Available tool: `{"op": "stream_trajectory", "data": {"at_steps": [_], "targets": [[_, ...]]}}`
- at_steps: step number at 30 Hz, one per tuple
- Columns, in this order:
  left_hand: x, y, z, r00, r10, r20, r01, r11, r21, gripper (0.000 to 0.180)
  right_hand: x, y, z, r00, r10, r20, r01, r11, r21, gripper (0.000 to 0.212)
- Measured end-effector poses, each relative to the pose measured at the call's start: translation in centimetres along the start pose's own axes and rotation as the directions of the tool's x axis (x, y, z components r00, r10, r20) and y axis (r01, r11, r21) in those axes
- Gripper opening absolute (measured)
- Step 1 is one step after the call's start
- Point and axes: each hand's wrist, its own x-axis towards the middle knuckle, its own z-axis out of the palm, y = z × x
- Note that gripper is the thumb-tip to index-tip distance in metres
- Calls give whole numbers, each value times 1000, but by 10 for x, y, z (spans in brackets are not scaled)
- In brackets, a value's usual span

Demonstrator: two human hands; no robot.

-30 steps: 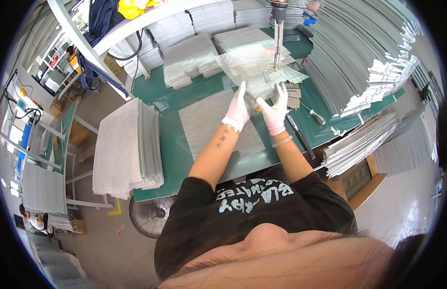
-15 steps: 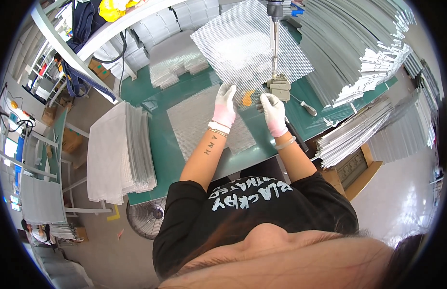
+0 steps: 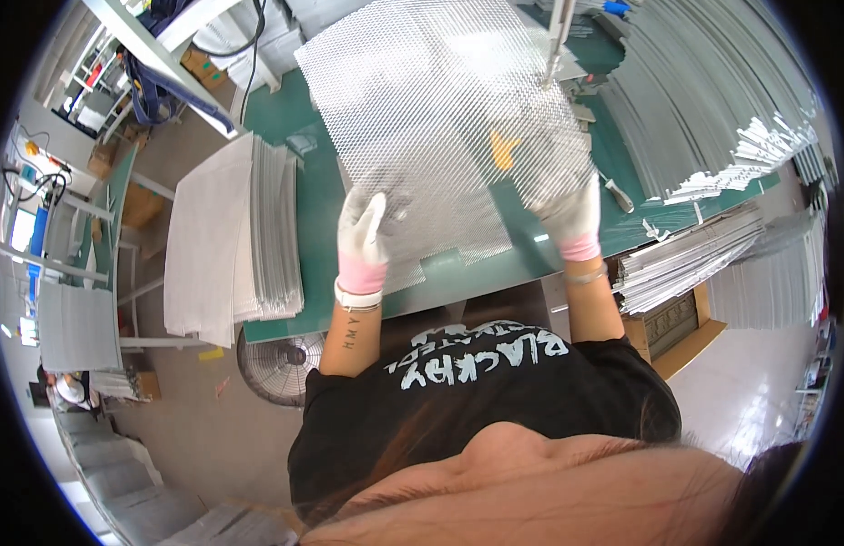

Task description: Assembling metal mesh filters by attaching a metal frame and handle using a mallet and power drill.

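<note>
Between my two white-gloved hands is a silvery mesh sheet (image 3: 422, 100), raised above the green table (image 3: 317, 232). My left hand (image 3: 363, 227) pinches its near left corner, thumb on top. My right hand (image 3: 572, 214) grips the near right edge; some fingers show blurred through the mesh. An orange-yellow patch (image 3: 504, 150) appears near the right hand; whether it lies on or under the mesh I cannot tell. Under the raised sheet, a grey mesh sheet (image 3: 458, 227) lies flat on the table. An upright metal rod (image 3: 559, 41) stands at the sheet's far right edge.
A stack of pale sheets (image 3: 213, 246) stands at the left, and a large stack of grey sheets (image 3: 704, 91) at the right. A screwdriver (image 3: 620, 196) lies right of my right hand. A floor fan (image 3: 281, 369) and a cardboard box (image 3: 691, 341) are below table height.
My hands have moved apart, the left one leftward and nearer, the right one rightward. The mesh sheet has come toward me and left, away from the rod. The view has shifted too.
</note>
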Motion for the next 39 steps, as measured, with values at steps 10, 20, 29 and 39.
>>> {"op": "stream_trajectory", "data": {"at_steps": [10, 20, 29, 39], "targets": [[-65, 4, -13, 864, -455, -215, 502, 751, 430, 94, -20, 28, 17, 952, 4, 306, 305, -106, -946, 87], [-71, -43, -10, 866, -495, -68, 307, 419, 855, 83, 9, 67, -33, 890, -84, 448, 403, -315, -859, 68], [-70, -50, -11, 872, -486, -54, 278, 402, 872, 81, 18, 63, -38, 892, 9, 452, 428, -339, -838, 55], [-43, -49, -27, 898, -412, 154, -11, 329, 944, 83, 44, 19, -28, 883, 150, 444, 448, -545, -709, 36]]}}
